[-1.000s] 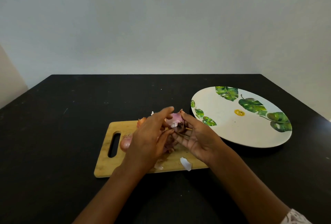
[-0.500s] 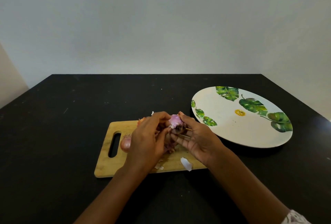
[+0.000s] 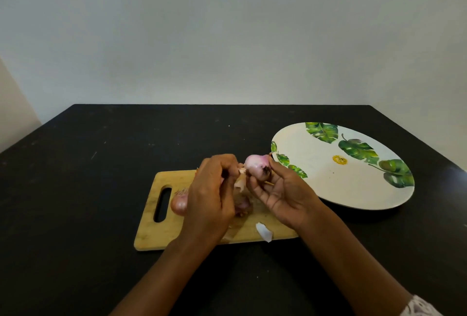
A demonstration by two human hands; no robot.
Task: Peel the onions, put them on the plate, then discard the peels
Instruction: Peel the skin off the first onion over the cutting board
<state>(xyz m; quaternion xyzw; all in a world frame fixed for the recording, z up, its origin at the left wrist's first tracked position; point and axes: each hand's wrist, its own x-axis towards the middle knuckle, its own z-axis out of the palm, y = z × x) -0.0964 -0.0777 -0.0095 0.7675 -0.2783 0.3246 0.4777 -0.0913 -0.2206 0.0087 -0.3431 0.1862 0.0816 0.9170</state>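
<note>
The right hand [image 3: 280, 194] is holding a partly peeled pink onion [image 3: 256, 167] above the far edge of the wooden cutting board [image 3: 151, 234], gripping it between the thumb and the curled fingertips with the palm turned up and the dark root end facing the camera. The left hand [image 3: 212, 194] is hovering over the middle of the cutting board, knuckles up, its fingers curled tight and pinching a pale strip of peel [image 3: 240, 179] that is hanging from the onion's left side. Both forearms are reaching in from the near edge of the black desk [image 3: 75, 189]. An unpeeled onion [image 3: 179, 205] is lying on the cutting board beside its handle slot, a darker onion [image 3: 243, 208] is sitting between the hands, and a white peel scrap [image 3: 264, 232] is resting at the near edge. The leaf-patterned plate [image 3: 353, 189] is sitting to the right of the cutting board.
</note>
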